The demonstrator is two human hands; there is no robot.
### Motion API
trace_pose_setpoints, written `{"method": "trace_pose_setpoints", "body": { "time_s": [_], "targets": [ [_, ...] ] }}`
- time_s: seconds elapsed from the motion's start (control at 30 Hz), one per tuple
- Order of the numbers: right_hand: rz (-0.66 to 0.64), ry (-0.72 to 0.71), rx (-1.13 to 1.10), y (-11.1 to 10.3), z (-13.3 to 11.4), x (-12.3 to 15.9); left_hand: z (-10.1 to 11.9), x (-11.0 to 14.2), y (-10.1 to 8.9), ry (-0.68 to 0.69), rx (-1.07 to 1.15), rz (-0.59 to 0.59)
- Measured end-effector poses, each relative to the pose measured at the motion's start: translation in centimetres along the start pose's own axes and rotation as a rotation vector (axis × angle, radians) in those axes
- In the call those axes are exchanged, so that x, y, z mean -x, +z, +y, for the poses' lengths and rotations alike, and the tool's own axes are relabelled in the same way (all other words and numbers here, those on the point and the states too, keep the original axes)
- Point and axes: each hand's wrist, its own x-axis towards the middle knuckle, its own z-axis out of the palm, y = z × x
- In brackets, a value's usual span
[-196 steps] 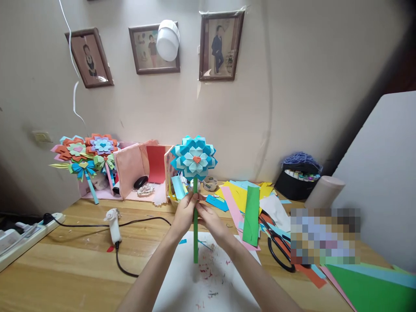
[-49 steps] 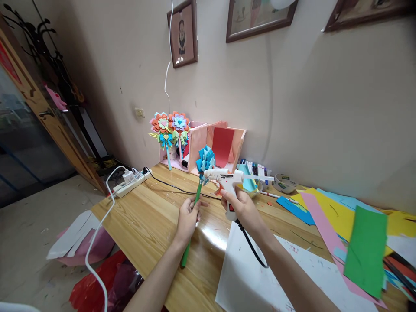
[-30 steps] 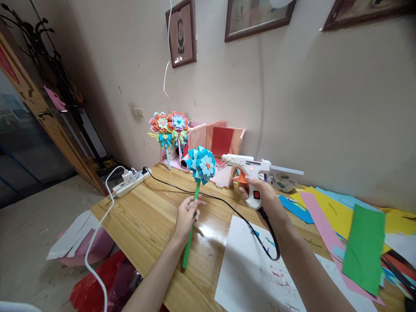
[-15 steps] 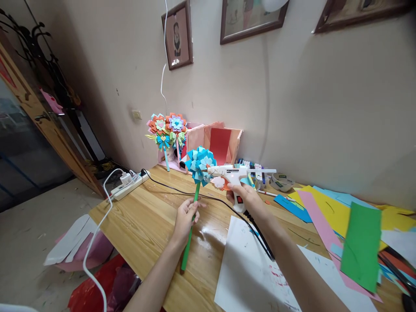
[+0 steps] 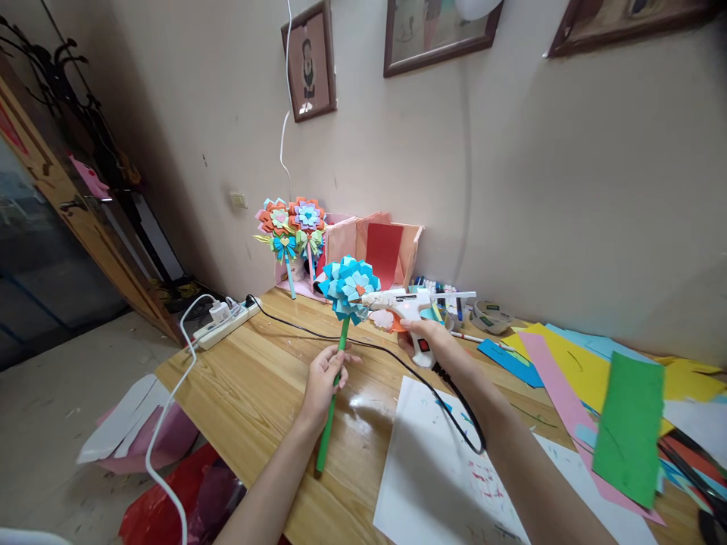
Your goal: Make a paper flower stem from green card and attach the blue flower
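A blue paper flower (image 5: 345, 280) with an orange centre tops a green stem (image 5: 331, 424), which stands slightly tilted over the wooden table. My left hand (image 5: 326, 378) grips that stem around its middle, some fingers stretched past it. My right hand (image 5: 423, 337) is wrapped round the handle of a white glue gun (image 5: 412, 304) with an orange trigger. The gun's nozzle points left and reaches the lower right part of the flower; whether it touches the petals I cannot tell. A clear glue stick juts from the gun's back end.
Finished paper flowers (image 5: 292, 227) stand at the back by a pink box (image 5: 341, 242). A power strip (image 5: 224, 324) lies on the left table edge, its black cord (image 5: 295, 328) crossing the table. White paper (image 5: 420, 469), tape (image 5: 491, 316) and coloured sheets (image 5: 630, 431) lie to the right.
The flower head has turned a little, so its orange centre shows more. The glue gun has tilted slightly, its nozzle now a bit lower against the flower. The left hand has hardly moved.
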Motion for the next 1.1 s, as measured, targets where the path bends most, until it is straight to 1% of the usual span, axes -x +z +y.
{"method": "trace_pose_setpoints", "body": {
  "time_s": [0.13,0.23,0.4,0.47,0.6,0.8,0.9,1.0,1.1],
  "targets": [
    [-0.087,0.046,-0.223,-0.2,0.2,-0.1,0.2,0.1,0.0,0.006,-0.002,-0.001],
    [-0.140,0.072,-0.289,-0.1,0.5,-0.1,0.2,0.1,0.0,0.012,0.003,-0.013],
    [-0.073,0.024,-0.385,0.2,0.8,-0.4,0.1,0.2,0.1,-0.001,0.026,-0.029],
    [-0.076,0.014,-0.406,0.2,0.8,-0.4,0.2,0.2,0.1,-0.001,0.026,-0.039],
    [-0.121,0.029,-0.375,0.3,0.6,-0.1,0.4,0.4,0.3,0.001,0.018,-0.055],
    [-0.032,-0.010,-0.297,0.3,0.4,0.0,0.4,0.4,0.2,-0.004,0.024,-0.042],
    [-0.051,-0.025,-0.183,0.2,0.3,0.0,0.4,0.4,0.2,0.004,0.019,-0.046],
    [-0.079,-0.032,-0.110,-0.2,0.5,-0.2,0.3,0.3,0.2,0.004,0.025,-0.046],
    [-0.075,-0.063,-0.108,-1.0,1.0,-0.5,0.3,0.3,0.1,0.006,0.035,-0.045]
  ]
}}
